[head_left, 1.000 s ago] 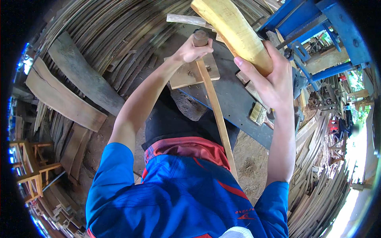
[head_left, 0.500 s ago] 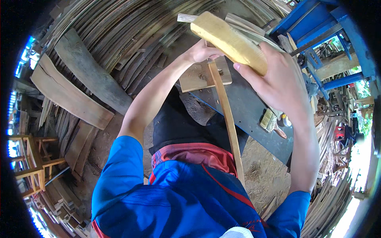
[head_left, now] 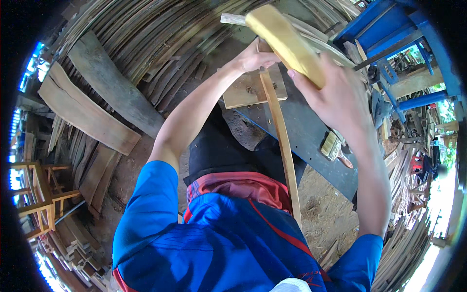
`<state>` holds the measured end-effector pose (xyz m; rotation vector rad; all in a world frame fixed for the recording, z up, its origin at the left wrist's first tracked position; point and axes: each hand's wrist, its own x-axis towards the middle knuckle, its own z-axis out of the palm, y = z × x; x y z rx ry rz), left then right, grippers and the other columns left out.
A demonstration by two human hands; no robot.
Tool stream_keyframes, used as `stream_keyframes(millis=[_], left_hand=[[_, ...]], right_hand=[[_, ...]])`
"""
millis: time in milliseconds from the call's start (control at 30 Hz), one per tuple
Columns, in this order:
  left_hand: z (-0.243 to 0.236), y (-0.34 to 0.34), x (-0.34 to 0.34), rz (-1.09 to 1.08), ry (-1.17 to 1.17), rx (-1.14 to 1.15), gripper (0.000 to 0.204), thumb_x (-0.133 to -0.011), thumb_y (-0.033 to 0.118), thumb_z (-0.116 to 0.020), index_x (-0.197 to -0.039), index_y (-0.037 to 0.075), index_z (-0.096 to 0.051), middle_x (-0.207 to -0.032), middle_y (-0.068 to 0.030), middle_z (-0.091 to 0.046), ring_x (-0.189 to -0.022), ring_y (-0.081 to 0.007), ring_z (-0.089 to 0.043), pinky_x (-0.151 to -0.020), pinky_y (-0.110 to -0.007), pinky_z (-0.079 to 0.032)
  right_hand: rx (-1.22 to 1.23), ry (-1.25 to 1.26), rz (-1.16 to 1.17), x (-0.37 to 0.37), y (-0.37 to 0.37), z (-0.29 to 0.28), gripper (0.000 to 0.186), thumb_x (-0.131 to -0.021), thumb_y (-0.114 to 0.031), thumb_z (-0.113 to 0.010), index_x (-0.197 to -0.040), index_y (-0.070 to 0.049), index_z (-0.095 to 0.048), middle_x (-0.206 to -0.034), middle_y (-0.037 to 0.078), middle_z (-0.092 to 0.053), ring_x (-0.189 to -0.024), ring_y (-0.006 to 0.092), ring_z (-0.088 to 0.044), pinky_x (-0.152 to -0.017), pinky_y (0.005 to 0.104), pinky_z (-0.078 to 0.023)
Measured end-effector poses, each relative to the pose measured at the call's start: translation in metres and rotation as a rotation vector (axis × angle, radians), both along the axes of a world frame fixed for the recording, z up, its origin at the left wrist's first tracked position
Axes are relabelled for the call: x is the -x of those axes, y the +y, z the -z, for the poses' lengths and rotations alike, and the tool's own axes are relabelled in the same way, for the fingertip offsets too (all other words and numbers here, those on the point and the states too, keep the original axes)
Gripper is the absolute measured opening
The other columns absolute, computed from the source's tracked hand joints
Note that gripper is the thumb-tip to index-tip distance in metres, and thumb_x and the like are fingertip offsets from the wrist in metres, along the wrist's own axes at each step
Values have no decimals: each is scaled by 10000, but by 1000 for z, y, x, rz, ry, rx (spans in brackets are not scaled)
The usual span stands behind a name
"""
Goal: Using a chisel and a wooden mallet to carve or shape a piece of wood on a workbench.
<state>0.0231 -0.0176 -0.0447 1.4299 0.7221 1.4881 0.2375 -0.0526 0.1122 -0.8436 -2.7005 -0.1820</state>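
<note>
My right hand [head_left: 340, 92] is closed on a thick, yellowish wooden block [head_left: 287, 44], raised at a slant and slightly blurred. Close to the block's underside, my left hand [head_left: 256, 56] is closed, and a small brown end shows above its fingers; the rest of what it holds is hidden. Just below that hand a long narrow wooden strip [head_left: 278, 119] begins. The strip runs back toward my body, its far end over a square wooden board [head_left: 238, 95]. Whether the left fingers touch the strip cannot be made out.
A dark bench top [head_left: 311, 131] lies under the board, with a paintbrush [head_left: 332, 147] on it. To the left lean broad planks [head_left: 87, 109] and a wooden frame [head_left: 44, 199]. Stacked boards [head_left: 160, 39] fill the far side. Blue machinery [head_left: 389, 29] stands far right.
The wooden block has shifted slightly right and tilted more steeply. My left hand has moved a little right and up. The whole view has also shifted slightly.
</note>
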Motion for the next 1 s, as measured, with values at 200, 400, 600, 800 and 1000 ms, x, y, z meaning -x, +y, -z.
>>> stream_keyframes(millis=[200,400,600,800,1000], left_hand=[[0,2,1,-68,-42,-7,141,-836,95,-671,-782,80,-541,-566,52,-449,-502,-34,-411,-451,-223,-295],[1,4,2,-22,32,61,160,-835,75,-651,-741,87,-521,-555,44,-439,-487,-62,-400,-470,-245,-314],[-3,4,-5,-63,-20,66,155,-813,61,-682,-772,77,-533,-554,36,-458,-476,-53,-412,-451,-231,-308],[2,4,-5,-10,0,45,100,-840,95,-691,-800,75,-601,-586,52,-472,-501,-46,-413,-459,-228,-301],[4,6,-4,-123,45,116,63,-816,83,-650,-808,80,-588,-587,44,-453,-513,-59,-397,-489,-251,-305]], right_hand=[[64,440,-245,6,-10,-19,501,-853,-443,-658,-961,36,-559,-658,176,-655,-582,350,-673,-513,410,-539],[186,383,-129,1,-12,-28,539,-845,-466,-654,-924,58,-554,-604,189,-621,-546,356,-654,-482,429,-523],[-14,197,-72,-1,1,-4,536,-862,-459,-626,-979,59,-551,-589,151,-627,-543,320,-669,-492,408,-542],[78,80,40,4,1,14,542,-851,-476,-654,-954,44,-539,-608,165,-636,-547,315,-675,-471,411,-530],[71,335,-36,-5,-6,7,551,-860,-495,-628,-936,46,-558,-615,170,-643,-534,344,-657,-496,417,-532]])
